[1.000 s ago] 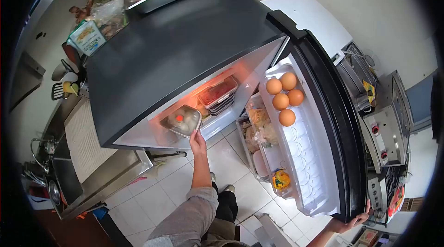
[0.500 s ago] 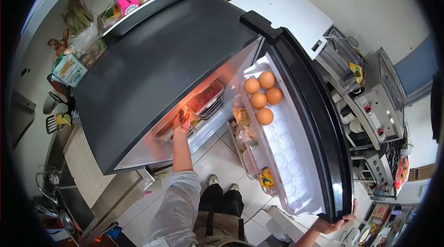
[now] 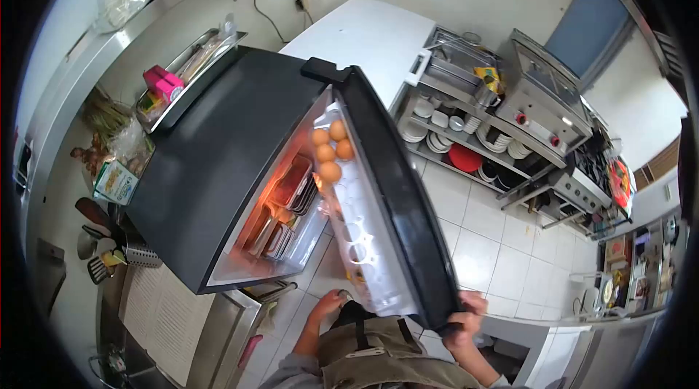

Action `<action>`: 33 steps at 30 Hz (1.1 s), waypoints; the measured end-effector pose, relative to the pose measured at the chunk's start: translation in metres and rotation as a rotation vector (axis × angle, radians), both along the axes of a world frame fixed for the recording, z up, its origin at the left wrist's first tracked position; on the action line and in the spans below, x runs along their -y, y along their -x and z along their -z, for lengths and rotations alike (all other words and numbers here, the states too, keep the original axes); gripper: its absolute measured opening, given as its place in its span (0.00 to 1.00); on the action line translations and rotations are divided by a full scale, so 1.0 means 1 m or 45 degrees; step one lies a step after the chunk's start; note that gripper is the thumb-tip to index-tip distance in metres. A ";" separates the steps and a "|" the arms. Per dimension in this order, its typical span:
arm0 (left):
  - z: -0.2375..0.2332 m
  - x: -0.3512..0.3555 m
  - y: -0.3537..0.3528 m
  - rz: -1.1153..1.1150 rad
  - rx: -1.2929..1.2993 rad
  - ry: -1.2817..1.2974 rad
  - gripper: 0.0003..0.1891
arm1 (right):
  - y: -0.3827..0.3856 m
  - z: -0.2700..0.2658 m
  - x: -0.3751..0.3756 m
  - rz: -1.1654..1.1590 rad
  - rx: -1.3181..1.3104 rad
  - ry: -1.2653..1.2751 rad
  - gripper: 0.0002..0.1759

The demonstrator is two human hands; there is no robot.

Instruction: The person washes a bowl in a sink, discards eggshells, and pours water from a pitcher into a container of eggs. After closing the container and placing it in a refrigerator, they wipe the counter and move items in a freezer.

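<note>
Can't make out the print on the green-and-white carton point(image 3: 115, 182) by the left edge of the matte black fridge point(image 3: 218, 141), or on the bright pink box point(image 3: 163, 83) near its back edge. Right hand's point(image 3: 466, 318) fingers are wrapped round the free-end corner of the black fridge door point(image 3: 400, 199), partly open with five brown eggs point(image 3: 325, 152) toward its hinge end. Since half a second ago, the door's swung further in and the left hand point(image 3: 329, 304) is out of the fridge, fingers loosely open.

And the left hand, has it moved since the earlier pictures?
Yes. The left hand was inside the fridge; now it is out, below the fridge's open front in the view.
</note>
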State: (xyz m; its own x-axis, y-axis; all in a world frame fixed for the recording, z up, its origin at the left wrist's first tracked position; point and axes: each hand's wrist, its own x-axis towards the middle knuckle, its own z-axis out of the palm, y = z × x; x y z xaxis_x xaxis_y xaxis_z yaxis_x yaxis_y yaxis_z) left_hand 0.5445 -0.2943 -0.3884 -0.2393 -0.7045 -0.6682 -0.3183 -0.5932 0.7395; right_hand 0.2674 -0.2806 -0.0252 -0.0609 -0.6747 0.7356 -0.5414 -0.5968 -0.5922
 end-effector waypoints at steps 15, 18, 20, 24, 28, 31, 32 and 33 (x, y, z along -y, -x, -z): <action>-0.282 -0.027 -0.068 -1.526 0.448 1.611 0.30 | -0.183 -0.025 0.059 -0.982 -0.233 -0.099 0.22; -0.302 -0.002 -0.086 -1.614 0.338 1.567 0.32 | -0.209 -0.027 0.066 -1.011 -0.247 -0.122 0.20; -0.287 0.010 -0.099 -1.675 -0.067 1.558 0.33 | -0.222 -0.035 0.072 -1.010 -0.254 -0.079 0.19; -0.289 0.011 -0.091 -1.910 -0.444 1.214 0.31 | -0.250 -0.028 0.081 -0.991 -0.247 -0.027 0.16; -0.303 0.010 -0.086 -1.857 -0.085 1.152 0.34 | -0.256 -0.027 0.080 -0.949 -0.235 -0.025 0.17; -0.309 0.010 -0.086 -1.790 0.162 1.126 0.37 | -0.267 -0.014 0.085 -0.908 -0.233 0.064 0.18; -0.311 0.009 -0.084 -1.758 0.241 1.117 0.38 | -0.269 -0.012 0.090 -0.884 -0.229 0.056 0.18; -0.313 0.007 -0.082 -1.734 0.319 1.117 0.38 | -0.272 -0.009 0.094 -0.954 -0.275 0.026 0.19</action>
